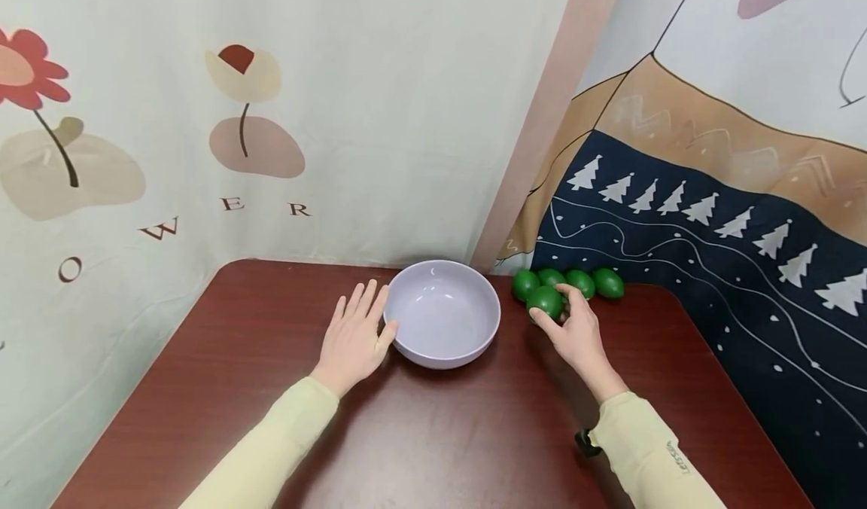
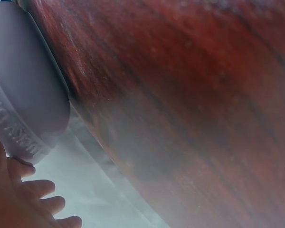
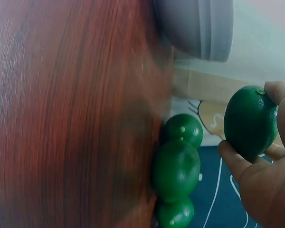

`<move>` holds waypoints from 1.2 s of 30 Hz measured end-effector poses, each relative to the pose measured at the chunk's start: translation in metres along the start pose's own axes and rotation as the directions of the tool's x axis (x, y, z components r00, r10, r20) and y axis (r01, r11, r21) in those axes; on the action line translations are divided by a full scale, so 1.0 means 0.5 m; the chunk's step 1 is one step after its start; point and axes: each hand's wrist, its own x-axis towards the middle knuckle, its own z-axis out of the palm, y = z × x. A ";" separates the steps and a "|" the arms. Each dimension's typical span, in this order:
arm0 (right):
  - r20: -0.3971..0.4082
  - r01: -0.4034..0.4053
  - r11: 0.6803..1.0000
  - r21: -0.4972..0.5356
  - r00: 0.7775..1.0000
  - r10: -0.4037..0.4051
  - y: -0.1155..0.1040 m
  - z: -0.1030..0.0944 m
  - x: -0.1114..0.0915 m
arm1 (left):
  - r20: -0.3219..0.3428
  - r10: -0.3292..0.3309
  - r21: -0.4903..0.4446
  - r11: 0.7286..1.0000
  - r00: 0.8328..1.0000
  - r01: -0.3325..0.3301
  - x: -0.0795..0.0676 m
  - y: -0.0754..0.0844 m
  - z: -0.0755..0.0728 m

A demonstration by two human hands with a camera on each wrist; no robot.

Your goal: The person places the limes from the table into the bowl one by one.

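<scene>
My right hand (image 1: 578, 336) pinches a green lime (image 1: 544, 303) between thumb and fingers. In the right wrist view this lime (image 3: 248, 122) is raised off the table, apart from the other limes (image 3: 176, 171). Those several limes (image 1: 609, 284) lie in a row near the table's back edge, partly hidden behind the held one. A pale lavender bowl (image 1: 443, 321) stands upright left of them, its visible inside bare. My left hand (image 1: 352, 339) is spread with straight fingers at the bowl's left rim. Raised lettering shows on the bowl's outer wall (image 2: 31, 80) in the left wrist view.
The dark red wooden table (image 1: 433, 426) ends close behind the bowl and limes. A pale curtain (image 1: 406, 117) with printed flowers hangs behind it, with a dark tree-patterned cloth (image 1: 677, 230) at the right. A black band (image 1: 587, 443) shows at the right sleeve.
</scene>
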 end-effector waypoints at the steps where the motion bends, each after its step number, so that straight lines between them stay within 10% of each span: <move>1: 0.001 0.004 1.000 0.011 1.000 -0.004 -0.003 0.003 0.000 | 0.006 -0.004 -0.001 1.000 1.000 0.004 0.000 0.000 -0.001; 36: 0.050 0.064 0.968 0.244 0.996 -0.078 -0.063 0.066 -0.010 | 0.006 -0.005 0.017 1.000 1.000 0.005 0.002 0.006 -0.006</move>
